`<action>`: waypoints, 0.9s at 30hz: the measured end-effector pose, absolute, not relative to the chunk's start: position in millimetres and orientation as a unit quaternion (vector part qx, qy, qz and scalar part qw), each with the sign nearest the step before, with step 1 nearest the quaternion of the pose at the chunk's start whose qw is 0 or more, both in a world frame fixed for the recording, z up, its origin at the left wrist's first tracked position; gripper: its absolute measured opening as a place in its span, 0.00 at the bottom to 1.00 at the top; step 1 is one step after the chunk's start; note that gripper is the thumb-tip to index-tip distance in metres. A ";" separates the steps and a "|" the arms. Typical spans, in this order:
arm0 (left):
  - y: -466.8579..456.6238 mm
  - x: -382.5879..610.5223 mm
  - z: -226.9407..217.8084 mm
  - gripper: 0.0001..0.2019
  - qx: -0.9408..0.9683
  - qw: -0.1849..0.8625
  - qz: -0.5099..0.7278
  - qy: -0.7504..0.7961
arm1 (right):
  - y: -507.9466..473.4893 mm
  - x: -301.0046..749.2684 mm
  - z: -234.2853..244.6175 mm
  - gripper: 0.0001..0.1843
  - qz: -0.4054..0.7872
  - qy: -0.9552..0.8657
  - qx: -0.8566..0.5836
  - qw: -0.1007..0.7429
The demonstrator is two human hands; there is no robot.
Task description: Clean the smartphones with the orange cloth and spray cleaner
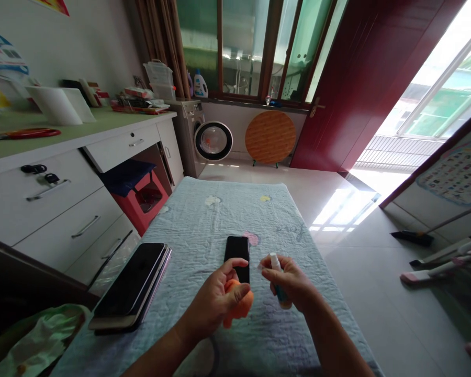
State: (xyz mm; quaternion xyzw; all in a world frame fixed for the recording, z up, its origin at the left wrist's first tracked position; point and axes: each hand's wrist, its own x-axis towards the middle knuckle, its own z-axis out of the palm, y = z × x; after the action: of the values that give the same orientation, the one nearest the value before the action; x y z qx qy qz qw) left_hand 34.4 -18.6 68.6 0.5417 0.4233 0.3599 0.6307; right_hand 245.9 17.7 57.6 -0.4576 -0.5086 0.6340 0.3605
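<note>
My left hand [210, 303] is closed around a soft, crumpled orange cloth [242, 305], its thumb and forefinger spread a little above it. My right hand [296, 283] grips a small spray bottle [274, 261] with a white top, tilted slightly. Something small and clear, perhaps its cap, shows at the right fingertips. A black smartphone [236, 246] lies screen up on the cloth-covered table [204, 220], partly hidden behind my left hand. To the left, a stack of dark tablets or laptops [131, 280] rests on the same light-blue cover.
A white drawer cabinet [58, 209] runs along the left, with a red stool [145, 201] under its top. A bin with a green liner [43, 335] stands at lower left. Beyond are an open-doored washing machine [188, 125] and a folded round wooden table [270, 137].
</note>
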 end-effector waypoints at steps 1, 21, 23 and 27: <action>-18.7 32.4 67.9 0.28 0.511 0.650 0.370 0.424 | 24.8 249.3 56.6 0.16 0.601 -0.517 -0.493 0.358; -47.4 15.8 67.8 0.14 0.196 0.829 0.394 0.346 | 86.3 271.6 50.1 0.14 0.268 -0.638 -0.687 0.221; -45.7 17.0 68.7 0.16 0.210 0.822 0.400 0.348 | 71.5 270.8 61.7 0.14 0.423 -0.548 -0.671 0.265; -39.6 23.4 67.4 0.16 0.232 0.807 0.411 0.354 | 38.4 264.3 79.1 0.11 0.646 -0.479 -0.471 0.363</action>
State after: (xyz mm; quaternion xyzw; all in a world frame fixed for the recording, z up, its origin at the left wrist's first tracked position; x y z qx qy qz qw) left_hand 23.4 -39.6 67.4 0.2321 0.3542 0.4109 0.8074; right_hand 264.3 38.4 79.1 -0.4708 -0.4792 0.6458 0.3630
